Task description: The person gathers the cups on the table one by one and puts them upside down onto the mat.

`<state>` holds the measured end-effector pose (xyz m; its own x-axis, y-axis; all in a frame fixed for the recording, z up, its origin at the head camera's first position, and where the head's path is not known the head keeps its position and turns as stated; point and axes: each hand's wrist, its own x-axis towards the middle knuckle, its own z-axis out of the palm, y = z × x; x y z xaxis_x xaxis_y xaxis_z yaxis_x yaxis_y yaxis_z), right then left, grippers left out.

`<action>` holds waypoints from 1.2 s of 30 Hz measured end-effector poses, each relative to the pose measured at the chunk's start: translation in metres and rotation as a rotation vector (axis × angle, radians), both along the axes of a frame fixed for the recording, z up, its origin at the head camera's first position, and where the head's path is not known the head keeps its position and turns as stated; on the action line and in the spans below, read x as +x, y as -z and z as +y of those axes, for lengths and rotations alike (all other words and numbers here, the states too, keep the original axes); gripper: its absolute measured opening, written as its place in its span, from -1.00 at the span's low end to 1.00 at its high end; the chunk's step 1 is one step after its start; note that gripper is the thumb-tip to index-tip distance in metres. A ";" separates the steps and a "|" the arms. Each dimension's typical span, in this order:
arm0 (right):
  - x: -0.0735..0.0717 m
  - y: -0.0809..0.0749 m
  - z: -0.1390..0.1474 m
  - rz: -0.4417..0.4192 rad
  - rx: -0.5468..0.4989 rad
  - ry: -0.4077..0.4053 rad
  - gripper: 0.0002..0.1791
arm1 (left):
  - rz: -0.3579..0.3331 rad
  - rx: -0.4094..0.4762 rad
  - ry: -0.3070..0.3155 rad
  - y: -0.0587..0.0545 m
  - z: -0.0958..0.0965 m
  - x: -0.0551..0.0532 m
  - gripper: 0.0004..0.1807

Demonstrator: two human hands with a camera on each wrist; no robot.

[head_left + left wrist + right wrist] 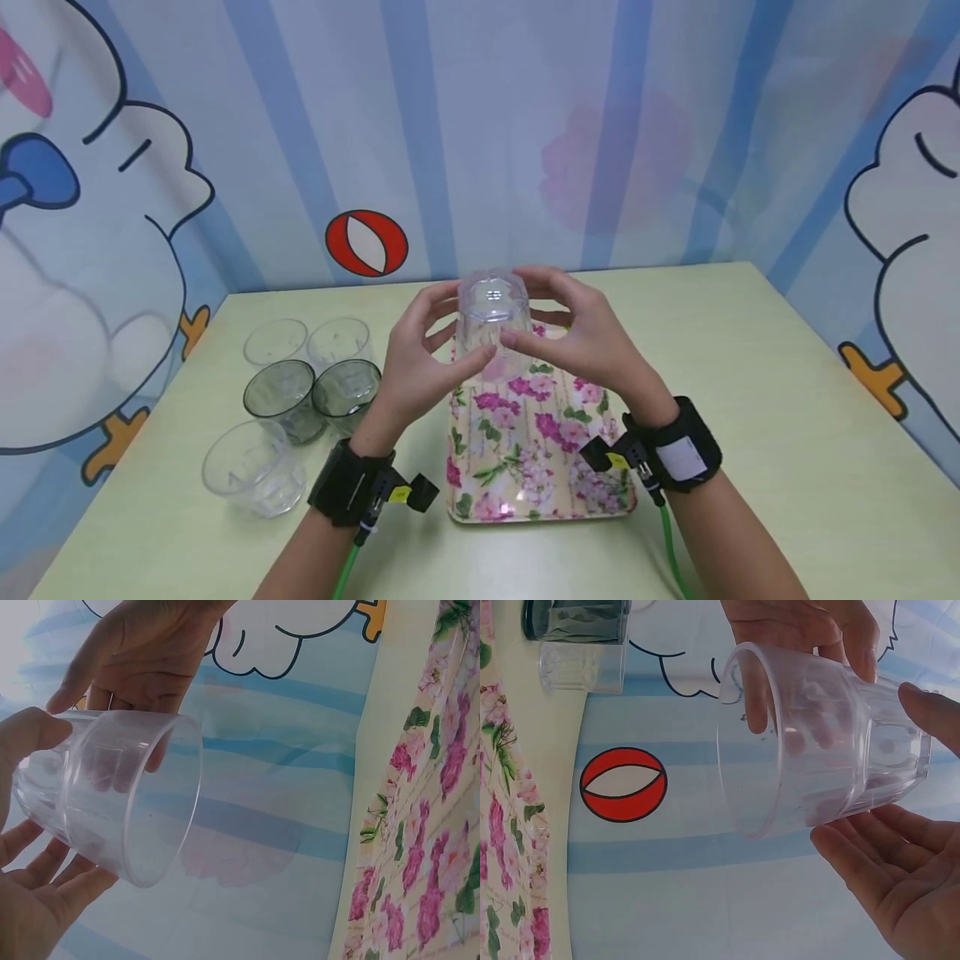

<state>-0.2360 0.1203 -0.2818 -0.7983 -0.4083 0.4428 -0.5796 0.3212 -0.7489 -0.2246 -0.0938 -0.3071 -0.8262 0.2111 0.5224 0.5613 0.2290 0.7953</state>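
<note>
Toward the left edge of the desk (795,433), five cups stand mouth up: nearest the near edge a clear front cup (258,475), past it a left smoky cup (281,402) and a right smoky cup (348,395) side by side, and toward the far edge a left rear cup (275,343) and a right rear cup (339,342), both clear; they overlap in the head view, so I cannot tell which touch. Next comes the left hand (416,358), its thumb on the near side and its fingers bent round the left flank of the held cup (492,310). This clear cup is in the air above the far end of the floral tray (517,483), apart from it, as the wrist views show. It is upside down: the narrow faceted base points up, the wide mouth faces down to the tray, and the long axis runs roughly upright between the palms. To its right, the right hand (596,337) grips the opposite flank, thumb again on the near side. Neither hand is nearer, since both touch the held cup; the tray lies below them, well in from the desk's right edge.
</note>
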 end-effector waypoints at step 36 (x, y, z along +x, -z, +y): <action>-0.021 0.017 -0.003 -0.037 0.029 0.058 -0.32 | -0.109 -0.132 -0.044 0.009 -0.001 -0.017 -0.28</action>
<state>-0.2573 0.1170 -0.2990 -0.8367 -0.3734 0.4008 -0.5313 0.3754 -0.7595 -0.2418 -0.0949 -0.3157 -0.8866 0.2340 0.3989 0.4601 0.3583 0.8124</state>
